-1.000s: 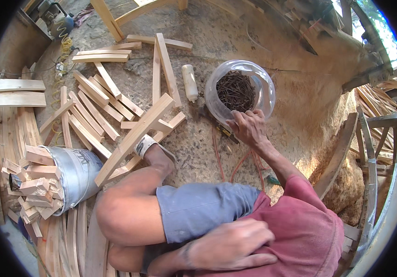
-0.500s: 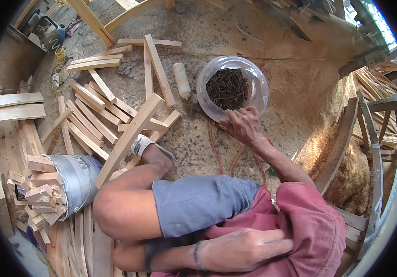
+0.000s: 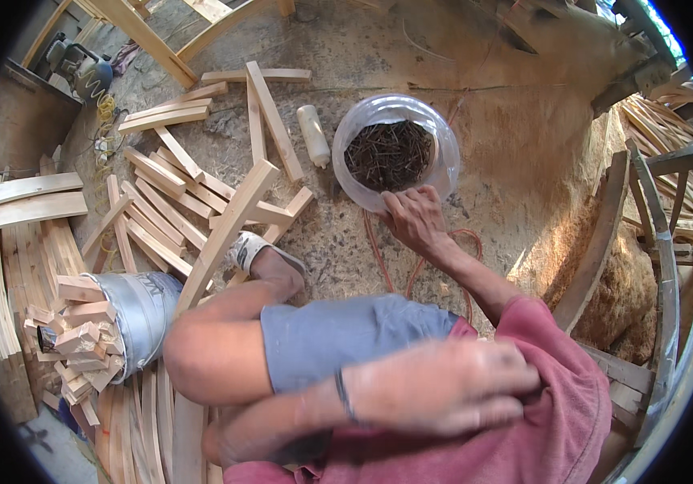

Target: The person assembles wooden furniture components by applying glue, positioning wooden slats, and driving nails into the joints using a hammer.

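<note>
A clear plastic tub (image 3: 445, 173) of dark brown nails or screws (image 3: 391, 155) stands on the floor in front of me. My right hand (image 3: 417, 216) is closed on its near rim, thumb and fingers pinching the edge. My left hand (image 3: 451, 387), with a dark band at the wrist, is blurred by motion in front of my red shirt (image 3: 516, 436). Whether it holds anything cannot be made out. A white squeeze bottle (image 3: 313, 135) lies just left of the tub.
Short wooden pieces (image 3: 161, 211) lie scattered at the left, with a longer piece (image 3: 227, 234) near my knee. A metal bucket (image 3: 143, 310) holds wood offcuts. An orange hose (image 3: 378, 262) runs below the tub. Sawdust (image 3: 616, 290) and a curved frame (image 3: 661, 266) are at the right.
My left hand has moved up and to the right across my shirt. The tub sits slightly further left in view, my right hand still on its rim. A dark, yellow-marked item beside that hand no longer shows.
</note>
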Available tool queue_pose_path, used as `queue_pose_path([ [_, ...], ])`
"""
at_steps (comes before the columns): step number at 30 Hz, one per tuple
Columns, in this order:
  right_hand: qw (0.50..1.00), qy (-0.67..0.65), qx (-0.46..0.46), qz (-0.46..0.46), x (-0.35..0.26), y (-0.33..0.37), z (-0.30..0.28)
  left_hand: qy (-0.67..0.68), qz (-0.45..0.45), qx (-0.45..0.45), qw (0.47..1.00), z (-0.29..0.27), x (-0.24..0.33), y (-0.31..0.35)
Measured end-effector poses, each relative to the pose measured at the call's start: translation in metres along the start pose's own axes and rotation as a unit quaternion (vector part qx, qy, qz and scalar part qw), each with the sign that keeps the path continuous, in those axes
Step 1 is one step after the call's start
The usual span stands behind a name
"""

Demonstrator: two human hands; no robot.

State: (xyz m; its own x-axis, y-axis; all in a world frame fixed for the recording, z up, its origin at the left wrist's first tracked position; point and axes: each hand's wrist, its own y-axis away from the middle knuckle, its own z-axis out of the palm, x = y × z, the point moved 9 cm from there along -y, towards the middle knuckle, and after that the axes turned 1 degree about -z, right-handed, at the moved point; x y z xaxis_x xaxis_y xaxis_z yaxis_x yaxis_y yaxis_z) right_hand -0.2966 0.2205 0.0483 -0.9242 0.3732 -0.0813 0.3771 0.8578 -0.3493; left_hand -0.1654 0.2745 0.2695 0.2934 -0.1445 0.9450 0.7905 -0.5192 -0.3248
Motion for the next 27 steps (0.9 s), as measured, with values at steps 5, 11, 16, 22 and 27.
queue_pose_path([
  [5,0.999,0.033,-0.033,0.009,0.009,0.003,0.011,-0.581,-0.368,0.028,0.726,-0.063,-0.119,0.006],
  [11,0.996,-0.067,0.065,0.001,0.014,0.006,-0.003,-0.596,-0.489,0.109,0.627,-0.122,-0.176,0.014],
  [16,1.0,-0.003,-0.018,0.011,0.012,0.008,0.007,-0.548,-0.514,0.12,0.649,-0.164,-0.226,0.034],
  [22,0.993,0.006,-0.105,0.061,0.017,0.001,0.011,-0.54,-0.556,0.069,0.628,-0.165,-0.248,0.051],
  [27,0.923,-0.164,-0.333,0.104,0.044,-0.016,0.03,-0.496,-0.554,0.073,0.665,-0.166,-0.245,0.044],
])
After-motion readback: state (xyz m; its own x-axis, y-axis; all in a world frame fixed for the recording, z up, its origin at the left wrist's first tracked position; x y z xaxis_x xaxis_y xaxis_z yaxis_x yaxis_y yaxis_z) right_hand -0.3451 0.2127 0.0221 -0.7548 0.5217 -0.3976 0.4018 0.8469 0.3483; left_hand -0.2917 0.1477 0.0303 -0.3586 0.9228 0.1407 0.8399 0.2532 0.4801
